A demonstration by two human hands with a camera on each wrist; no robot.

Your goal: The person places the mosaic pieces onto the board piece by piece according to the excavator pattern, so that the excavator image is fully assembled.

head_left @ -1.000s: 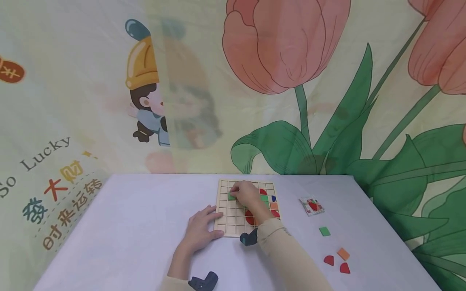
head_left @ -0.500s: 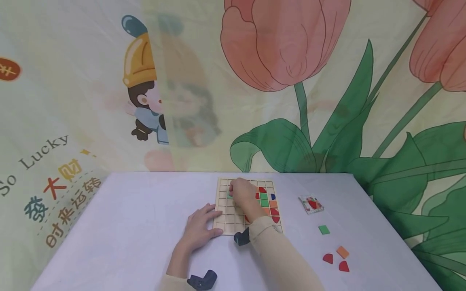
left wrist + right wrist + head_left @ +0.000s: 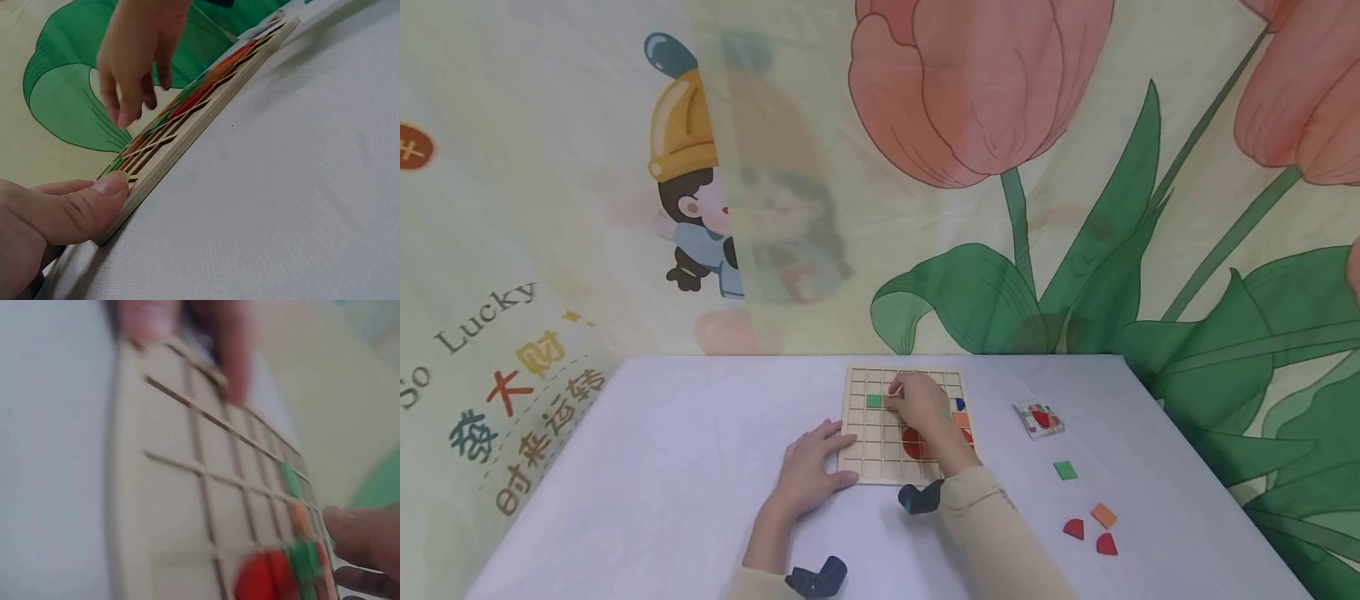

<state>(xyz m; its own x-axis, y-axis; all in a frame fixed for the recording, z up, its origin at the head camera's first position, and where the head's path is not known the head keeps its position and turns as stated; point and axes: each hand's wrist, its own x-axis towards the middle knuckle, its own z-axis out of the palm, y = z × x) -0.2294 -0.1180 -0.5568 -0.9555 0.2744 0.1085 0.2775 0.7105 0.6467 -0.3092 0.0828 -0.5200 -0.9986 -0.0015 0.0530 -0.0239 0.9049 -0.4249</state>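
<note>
A wooden grid board (image 3: pixel 872 465) lies on the table with coloured flat tiles in some of its cells. My left hand (image 3: pixel 808 467) rests at the board's left side, its thumb (image 3: pixel 94 209) laid straight on the near corner. Above the board's far half is my right hand (image 3: pixel 922 406); its fingers hang loosely and I see no tile between them. Just left of it sits a green square tile (image 3: pixel 874 402), and the right wrist view shows an orange tile (image 3: pixel 300 519) beside that green one. Red rounded tiles (image 3: pixel 912 444) lie nearer me; the right hand and forearm hide other cells.
Right of the board lies a small patterned card (image 3: pixel 1040 418). Loose on the table nearer me are a green square (image 3: pixel 1065 470), an orange square (image 3: pixel 1103 515) and two red quarter-round tiles (image 3: pixel 1073 528). A printed cloth (image 3: pixel 775 167) hangs behind the table.
My right hand, earlier at the green square's cell, has shifted right and uncovered that tile. My left hand stays at the board's edge. The head view has tilted slightly.
</note>
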